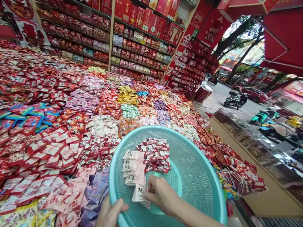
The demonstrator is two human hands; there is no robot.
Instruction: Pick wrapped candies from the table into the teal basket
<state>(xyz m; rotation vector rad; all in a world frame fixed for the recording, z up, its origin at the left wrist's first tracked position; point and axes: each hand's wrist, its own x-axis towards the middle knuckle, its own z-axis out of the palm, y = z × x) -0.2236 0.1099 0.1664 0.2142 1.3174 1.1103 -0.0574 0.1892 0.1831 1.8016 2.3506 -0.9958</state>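
A round turquoise plastic basket with perforated walls takes up the lower middle. My left hand grips its near left rim, thumb over the edge, the other fingers mostly hidden outside. Inside the basket, my right hand has its fingers curled and closed at a white candy packet with black characters. Just above that lies a row of similar pale pink and white packets, overlapping one another. Beside them, towards the far wall of the basket, several red and white packets lie stacked in rows.
Heaps of wrapped candy in many colours spread around the basket. Behind them stand shelves with bottles, red boxes and packed goods. To the right is a counter with compartments, and beyond it a street with parked scooters.
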